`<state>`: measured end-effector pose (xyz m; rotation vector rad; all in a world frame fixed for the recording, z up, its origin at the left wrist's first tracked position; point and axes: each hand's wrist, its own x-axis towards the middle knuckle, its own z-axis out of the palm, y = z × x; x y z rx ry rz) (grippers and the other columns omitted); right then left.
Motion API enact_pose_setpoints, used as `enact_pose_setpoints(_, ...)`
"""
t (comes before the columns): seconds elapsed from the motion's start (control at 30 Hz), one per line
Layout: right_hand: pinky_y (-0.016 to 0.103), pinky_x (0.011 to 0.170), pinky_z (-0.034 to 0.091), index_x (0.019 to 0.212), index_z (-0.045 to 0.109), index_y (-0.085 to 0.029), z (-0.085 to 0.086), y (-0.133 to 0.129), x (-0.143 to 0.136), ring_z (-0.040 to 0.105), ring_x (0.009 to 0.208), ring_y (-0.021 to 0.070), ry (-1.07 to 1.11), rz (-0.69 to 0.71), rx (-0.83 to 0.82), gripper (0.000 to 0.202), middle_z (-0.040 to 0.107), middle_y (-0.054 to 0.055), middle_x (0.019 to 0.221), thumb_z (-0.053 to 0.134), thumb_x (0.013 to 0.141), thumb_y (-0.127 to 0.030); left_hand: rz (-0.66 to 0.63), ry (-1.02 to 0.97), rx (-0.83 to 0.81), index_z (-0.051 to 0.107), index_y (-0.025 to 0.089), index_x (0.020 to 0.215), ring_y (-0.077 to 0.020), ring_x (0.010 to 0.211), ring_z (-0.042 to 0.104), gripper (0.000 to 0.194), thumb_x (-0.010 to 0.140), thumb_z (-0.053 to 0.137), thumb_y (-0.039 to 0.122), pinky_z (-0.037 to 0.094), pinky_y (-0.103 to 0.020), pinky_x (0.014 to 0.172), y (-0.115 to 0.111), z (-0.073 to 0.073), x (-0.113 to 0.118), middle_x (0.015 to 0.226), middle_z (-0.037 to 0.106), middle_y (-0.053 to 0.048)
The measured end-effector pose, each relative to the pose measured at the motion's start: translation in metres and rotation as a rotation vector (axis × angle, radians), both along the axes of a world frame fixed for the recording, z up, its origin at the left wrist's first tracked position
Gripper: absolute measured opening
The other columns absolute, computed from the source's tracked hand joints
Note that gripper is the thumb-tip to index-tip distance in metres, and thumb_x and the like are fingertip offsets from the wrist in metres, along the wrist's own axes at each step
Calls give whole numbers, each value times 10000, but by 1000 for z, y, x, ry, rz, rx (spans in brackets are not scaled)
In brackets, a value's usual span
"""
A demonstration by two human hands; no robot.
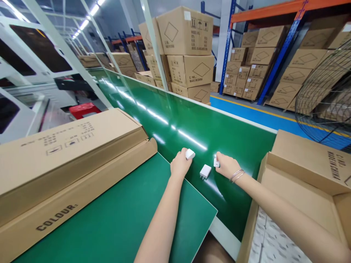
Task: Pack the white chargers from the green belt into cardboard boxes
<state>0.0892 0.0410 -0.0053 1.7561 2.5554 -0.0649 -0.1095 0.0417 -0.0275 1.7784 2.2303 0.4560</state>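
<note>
White plastic chargers (205,171) seem light, stiff and slick, best gripped by the sides, off the prongs (203,177); left hand (181,163) and right hand (227,166), nearly closed, each pinch one, a third between them on the belt (233,137).

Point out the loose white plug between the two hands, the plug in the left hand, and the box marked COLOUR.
Loose white plug (206,170): head view, on its top face.
Plug (189,154) in the left hand (180,164): head view, on its exposed casing.
Box (74,168): head view, on its long side.
</note>
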Motion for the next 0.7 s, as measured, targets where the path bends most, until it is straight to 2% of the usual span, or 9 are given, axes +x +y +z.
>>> enact_pose_setpoints(0.07,247,602,372,1033,464,-190,-1,0,-2,579,830,181,-4,93,-6,222,617,58,961,482,812,-168,-26,-26,18,448,315,1149,-254,959,594,336,814,466,342,443,-332,724,0,-1,-2,1068,599,-37)
enact_pose_setpoints(0.2,244,658,384,1119,448,-209,5,4,-2,518,964,176,-31,269,13,279,596,53,1036,464,850,-136,-72,-54,21,443,347,1187,-232,1038,564,372,817,470,336,433,-315,777,0,-4,-4,1186,572,-9)
enact_pose_setpoints(0.3,270,705,389,1144,465,-200,12,3,-4,465,1025,192,-67,399,28,289,574,73,1067,442,868,-118,-79,-65,-13,338,337,1269,-242,1017,578,492,803,495,337,431,-325,769,1,-4,-4,1177,588,-28)
enact_pose_setpoints(0.37,285,708,388,1088,517,-192,13,-4,-11,464,1004,194,-95,481,22,252,563,83,1068,405,883,-96,-66,-65,-50,279,286,1285,-257,953,603,547,792,510,339,431,-333,736,1,-3,-3,1094,625,-64)
enact_pose_setpoints(0.43,285,669,389,970,577,-180,7,-14,-21,484,948,190,-120,528,1,221,567,89,1031,389,893,-95,-54,-62,-71,296,240,1229,-261,894,617,498,792,510,344,427,-331,706,2,-3,-3,1012,644,-83)
enact_pose_setpoints(0.5,275,609,385,868,606,-171,-1,-24,-32,496,914,191,-134,536,-26,228,572,93,998,389,898,-108,-60,-74,-78,337,232,1143,-246,868,618,400,796,505,338,421,-312,686,2,-2,-5,979,642,-75)
enact_pose_setpoints(0.57,269,562,377,830,617,-165,-9,-30,-41,499,918,202,-132,510,-45,240,573,101,992,392,896,-111,-129,-96,-83,373,243,1070,-220,862,611,320,790,511,313,416,-283,666,2,1,-6,977,633,-51)
enact_pose_setpoints(0.7,267,559,380,912,610,-160,-8,-26,-38,513,935,223,-88,378,-48,196,557,119,1042,428,874,-99,-330,-44,-135,430,252,1011,-192,842,596,294,743,543,207,416,-253,653,-6,13,-3,953,617,-30)
